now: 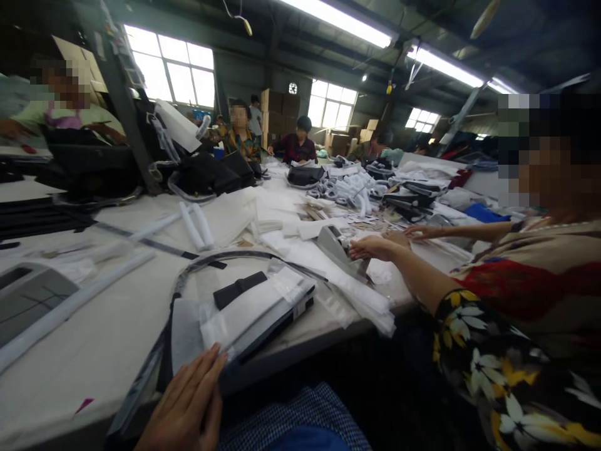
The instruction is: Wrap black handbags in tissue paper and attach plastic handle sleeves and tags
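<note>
Head camera shows my left hand flat, ungripping, touching at its one o'clock the bundle, which seems wrapped but perhaps not fastened; my right hand, by the tape dispenser, grips I cannot tell what.

Passage: bare table, lower left, between white tube and black strip. Obstacles: strip, arching left of centre; packet, centre, at left hand; dispenser, right of centre, at right hand; co-worker's forearm, right, just beyond; white roll heap, upper right of centre

The white wrapping looks papery, the dispenser smooth plastic.
</note>
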{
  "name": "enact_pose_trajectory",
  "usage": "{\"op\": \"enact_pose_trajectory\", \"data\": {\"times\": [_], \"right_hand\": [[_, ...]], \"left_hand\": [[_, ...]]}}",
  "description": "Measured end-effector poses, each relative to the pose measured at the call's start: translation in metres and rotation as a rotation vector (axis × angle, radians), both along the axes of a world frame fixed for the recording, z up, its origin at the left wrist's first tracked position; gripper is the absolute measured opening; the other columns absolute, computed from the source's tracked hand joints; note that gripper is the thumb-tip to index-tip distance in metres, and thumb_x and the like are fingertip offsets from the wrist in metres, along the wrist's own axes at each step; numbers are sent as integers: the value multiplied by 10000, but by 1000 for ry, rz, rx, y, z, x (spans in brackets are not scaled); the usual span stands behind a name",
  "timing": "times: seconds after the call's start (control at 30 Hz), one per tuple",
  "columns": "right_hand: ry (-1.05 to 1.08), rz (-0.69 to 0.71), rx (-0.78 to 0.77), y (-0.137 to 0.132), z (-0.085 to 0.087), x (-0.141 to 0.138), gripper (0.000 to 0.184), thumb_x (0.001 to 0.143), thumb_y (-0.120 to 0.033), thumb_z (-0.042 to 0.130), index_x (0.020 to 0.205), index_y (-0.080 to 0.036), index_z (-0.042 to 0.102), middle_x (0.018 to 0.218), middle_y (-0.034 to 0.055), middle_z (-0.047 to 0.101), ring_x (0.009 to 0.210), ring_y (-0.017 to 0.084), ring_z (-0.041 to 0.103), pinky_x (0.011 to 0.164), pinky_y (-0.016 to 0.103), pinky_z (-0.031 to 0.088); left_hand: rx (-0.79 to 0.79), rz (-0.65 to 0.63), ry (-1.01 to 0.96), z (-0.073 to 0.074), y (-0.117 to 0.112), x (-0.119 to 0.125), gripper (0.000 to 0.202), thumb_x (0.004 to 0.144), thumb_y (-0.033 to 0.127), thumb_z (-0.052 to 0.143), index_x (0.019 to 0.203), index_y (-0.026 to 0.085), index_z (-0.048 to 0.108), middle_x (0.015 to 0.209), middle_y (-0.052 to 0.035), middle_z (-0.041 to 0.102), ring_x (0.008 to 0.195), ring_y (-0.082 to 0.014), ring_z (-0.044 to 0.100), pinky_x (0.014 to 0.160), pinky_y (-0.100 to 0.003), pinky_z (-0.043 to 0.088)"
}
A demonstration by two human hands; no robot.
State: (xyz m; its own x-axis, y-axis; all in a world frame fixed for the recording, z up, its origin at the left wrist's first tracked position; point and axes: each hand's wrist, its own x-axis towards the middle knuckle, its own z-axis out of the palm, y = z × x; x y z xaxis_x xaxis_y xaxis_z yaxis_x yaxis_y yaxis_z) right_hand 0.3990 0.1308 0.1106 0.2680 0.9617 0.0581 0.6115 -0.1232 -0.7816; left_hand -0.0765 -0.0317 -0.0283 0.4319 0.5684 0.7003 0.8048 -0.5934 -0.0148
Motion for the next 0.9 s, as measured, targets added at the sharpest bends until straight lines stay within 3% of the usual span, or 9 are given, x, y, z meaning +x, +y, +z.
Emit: {"op": "enact_pose_trajectory", "data": {"times": [0.1, 0.2, 0.33, 0.5, 0.7, 0.9], "right_hand": [[132, 22, -219, 10, 5, 4, 192, 949, -288, 640, 1008, -107, 665, 940, 59, 701, 788, 153, 689, 725, 327, 602], [236, 26, -313, 15, 11, 7, 190, 904, -261, 688, 808, -97, 678, 765, 89, 717, 673, 166, 702, 680, 319, 615], [331, -4, -268, 4, 20, 11, 256, 891, -351, 702, 797, -115, 671, 726, 109, 729, 656, 170, 710, 700, 315, 628], [386, -70, -161, -40, 23, 21, 304, 883, -424, 706, 863, -121, 686, 840, 145, 751, 721, 181, 731, 736, 306, 638], [363, -123, -131, -89, -9, 22, 300, 773, -396, 815, 833, -117, 720, 934, 173, 754, 793, 221, 742, 729, 317, 645], [226, -155, -25, -89, -51, 18, 309, 720, -419, 830, 798, -142, 720, 786, 104, 748, 683, 188, 711, 674, 306, 625]], "left_hand": [[8, -14, 7, 1, 1, -1, 447, 937, 232, 506, 1378, 165, 540, 1379, -69, 607, 1189, -210, 616, 1196, -302, 265], [17, -21, 6, 1, 3, -1, 468, 936, 220, 508, 1401, 168, 517, 1383, -65, 604, 1197, -202, 612, 1201, -299, 256], [18, -25, 6, 0, 3, -3, 497, 929, 214, 519, 1423, 170, 501, 1398, -59, 592, 1210, -205, 603, 1204, -303, 255], [-8, -44, -8, -2, 1, -2, 532, 923, 215, 525, 1452, 190, 474, 1417, -41, 577, 1219, -207, 597, 1207, -301, 256], [-43, -42, -70, -6, 3, -3, 558, 930, 214, 514, 1482, 240, 436, 1422, -16, 573, 1186, -204, 622, 1192, -303, 291], [-45, -47, -55, -9, 4, -8, 571, 923, 230, 520, 1486, 231, 428, 1423, -23, 572, 1183, -218, 625, 1189, -324, 303]]}}
